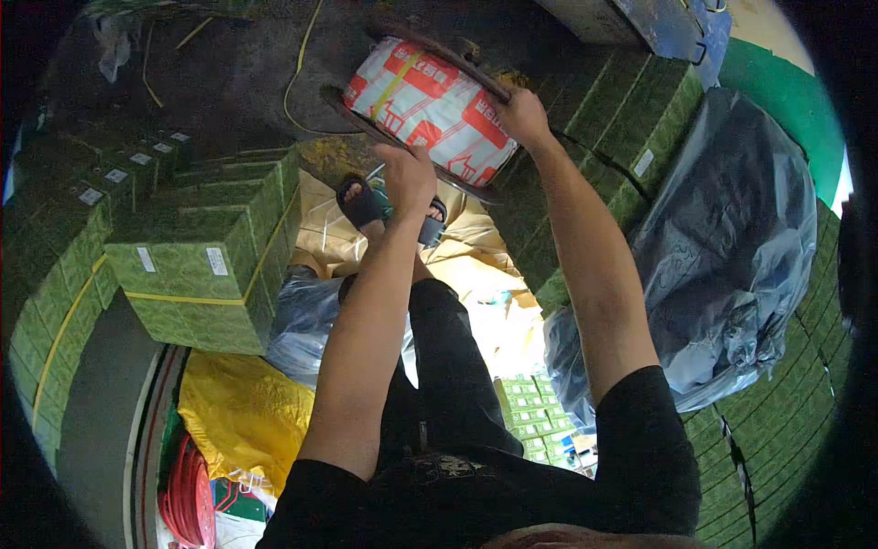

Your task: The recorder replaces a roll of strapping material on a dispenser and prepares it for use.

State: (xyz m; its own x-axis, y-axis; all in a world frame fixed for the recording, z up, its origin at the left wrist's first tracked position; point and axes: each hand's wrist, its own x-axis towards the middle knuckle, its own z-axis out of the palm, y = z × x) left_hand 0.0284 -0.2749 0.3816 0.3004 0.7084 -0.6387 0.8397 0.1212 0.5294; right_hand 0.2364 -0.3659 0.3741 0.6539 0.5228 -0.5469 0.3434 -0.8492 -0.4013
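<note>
Gripping a white-and-red wrapped bundle (428, 108) with both hands, up at twelve o'clock of my view. My left hand (408, 177) is closed over its near lower edge, at the bundle's six o'clock, where a dark curved rim (462, 188) runs under it. My right hand (521, 117) is clamped on its right end, at the bundle's three o'clock, fingers curled over a brownish bar (457, 59) that crosses its top. A yellow strap (395, 82) bands the bundle near its left end. The bundle sits tilted, on the dark rim, above the floor.

Just below my left hand, at six o'clock from it, my foot in a dark sandal (361, 203) rests on tan sheeting (476, 247). At nine o'clock: a stack of green cartons (206, 274) tied with yellow strapping. At three o'clock: a grey-blue plastic sheet (732, 247) draped over more green cartons (631, 110). At seven o'clock, a yellow bag (242, 412), with red coiled hose (187, 499) just beside it.
</note>
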